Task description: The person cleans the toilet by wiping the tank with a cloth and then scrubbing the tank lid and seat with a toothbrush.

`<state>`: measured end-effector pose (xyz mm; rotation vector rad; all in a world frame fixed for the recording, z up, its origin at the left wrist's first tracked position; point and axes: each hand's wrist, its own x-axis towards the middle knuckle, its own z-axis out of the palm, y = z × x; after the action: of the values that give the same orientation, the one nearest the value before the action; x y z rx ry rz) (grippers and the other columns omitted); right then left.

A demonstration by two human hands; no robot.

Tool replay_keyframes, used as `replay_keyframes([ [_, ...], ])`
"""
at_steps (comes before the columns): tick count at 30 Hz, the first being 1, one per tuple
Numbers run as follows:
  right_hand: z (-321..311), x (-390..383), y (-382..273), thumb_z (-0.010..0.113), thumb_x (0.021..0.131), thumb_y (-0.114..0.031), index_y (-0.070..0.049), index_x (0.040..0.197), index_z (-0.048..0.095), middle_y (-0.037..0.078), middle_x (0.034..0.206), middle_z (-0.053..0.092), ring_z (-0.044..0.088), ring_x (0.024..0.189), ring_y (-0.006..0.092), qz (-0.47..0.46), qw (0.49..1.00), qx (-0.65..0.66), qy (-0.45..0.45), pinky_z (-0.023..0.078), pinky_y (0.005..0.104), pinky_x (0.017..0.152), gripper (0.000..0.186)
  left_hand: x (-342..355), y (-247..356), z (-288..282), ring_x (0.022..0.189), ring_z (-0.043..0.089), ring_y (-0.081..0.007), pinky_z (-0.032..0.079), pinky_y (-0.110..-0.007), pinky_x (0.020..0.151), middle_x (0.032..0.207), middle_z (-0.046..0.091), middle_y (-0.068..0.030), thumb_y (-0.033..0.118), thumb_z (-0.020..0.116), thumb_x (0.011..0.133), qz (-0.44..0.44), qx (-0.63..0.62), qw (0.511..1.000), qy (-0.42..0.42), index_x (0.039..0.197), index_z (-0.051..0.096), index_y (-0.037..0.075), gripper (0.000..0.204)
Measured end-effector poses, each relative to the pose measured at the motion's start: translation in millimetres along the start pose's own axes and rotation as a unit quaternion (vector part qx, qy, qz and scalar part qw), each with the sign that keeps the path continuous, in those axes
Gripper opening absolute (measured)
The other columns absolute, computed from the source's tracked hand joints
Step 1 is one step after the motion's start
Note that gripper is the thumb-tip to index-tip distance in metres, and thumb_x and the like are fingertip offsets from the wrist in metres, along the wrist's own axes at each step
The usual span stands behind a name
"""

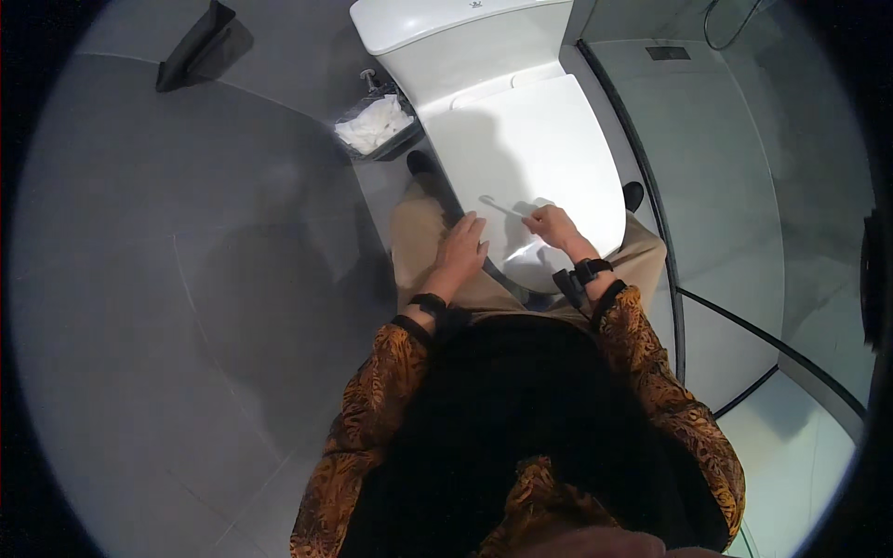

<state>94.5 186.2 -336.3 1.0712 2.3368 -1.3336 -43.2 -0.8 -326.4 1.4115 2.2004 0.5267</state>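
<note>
A white toilet lid is down, close in front of me between my legs. My left hand rests at the lid's left edge with its fingers stretched out, holding nothing. Over the front half of the lid, my right hand is closed in a pinch on a slim pale stick with a wider, rounded far tip. The stick points away to the left, low over the lid; its exact kind is too small to tell. Both wrists carry dark bands, and a dark piece hangs beside the right one.
Behind the lid is the white cistern. A small bin with crumpled white paper stands left of the toilet. Black-edged shower glass runs along the right. A dark folded object is at the far left on grey tiles.
</note>
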Motion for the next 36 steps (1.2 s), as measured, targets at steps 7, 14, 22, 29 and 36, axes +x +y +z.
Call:
replay_keyframes([
  [7, -20.1, 17.5, 14.0, 0.057, 0.086, -0.041, -0.001, 0.077, 0.068, 0.012, 0.064, 0.063, 0.058, 0.058, 0.0202, 0.042, 0.998, 0.016, 0.033, 0.047, 0.0343, 0.060, 0.042, -0.3, -1.5, -2.0, 0.125, 0.040, -0.0341, 0.037, -0.042, 0.101, 0.138, 0.038, -0.0174, 0.020, 0.057, 0.086, -0.012, -0.010, 1.000, -0.023, 0.127, 0.047, 0.006, 0.044],
  [14, -40.1, 16.2, 55.6, 0.057, 0.085, -0.040, -0.003, 0.065, 0.066, 0.008, 0.055, 0.058, 0.053, 0.051, 0.0166, 0.056, 0.991, 0.049, 0.114, 0.042, 0.0312, 0.052, 0.043, 1.3, -2.0, -0.6, 0.123, 0.041, -0.0356, 0.039, -0.043, 0.099, 0.138, 0.037, -0.0182, 0.020, 0.059, 0.085, -0.020, -0.012, 1.000, -0.013, 0.126, 0.047, 0.006, 0.044],
  [22, -2.6, 9.3, 5.8, 0.057, 0.088, -0.037, -0.002, 0.078, 0.067, 0.013, 0.067, 0.063, 0.059, 0.059, 0.0243, 0.005, 0.999, 0.036, 0.007, 0.048, 0.0372, 0.061, 0.038, 5.3, 12.8, -4.1, 0.120, 0.044, -0.0367, 0.041, -0.043, 0.097, 0.137, 0.039, -0.0186, 0.020, 0.057, 0.083, -0.009, -0.007, 1.000, -0.005, 0.121, 0.047, 0.006, 0.042],
  [29, -48.5, 32.5, 30.9, 0.057, 0.085, -0.038, -0.001, 0.069, 0.067, 0.010, 0.058, 0.061, 0.058, 0.055, 0.0183, 0.031, 0.995, 0.018, 0.096, 0.047, 0.0320, 0.059, 0.041, 6.3, 13.1, -7.0, 0.119, 0.044, -0.0370, 0.039, -0.042, 0.099, 0.136, 0.039, -0.0199, 0.017, 0.058, 0.082, -0.009, -0.007, 1.000, -0.010, 0.120, 0.047, 0.005, 0.041],
  [36, -37.2, 34.3, 19.9, 0.056, 0.086, -0.038, -0.001, 0.066, 0.064, 0.009, 0.058, 0.060, 0.057, 0.054, 0.0181, 0.040, 0.994, 0.054, 0.089, 0.046, 0.0318, 0.057, 0.043, 8.0, 17.3, -10.8, 0.119, 0.044, -0.0362, 0.039, -0.042, 0.098, 0.137, 0.038, -0.0186, 0.018, 0.058, 0.083, -0.028, 0.012, 0.999, -0.013, 0.118, 0.048, 0.006, 0.039],
])
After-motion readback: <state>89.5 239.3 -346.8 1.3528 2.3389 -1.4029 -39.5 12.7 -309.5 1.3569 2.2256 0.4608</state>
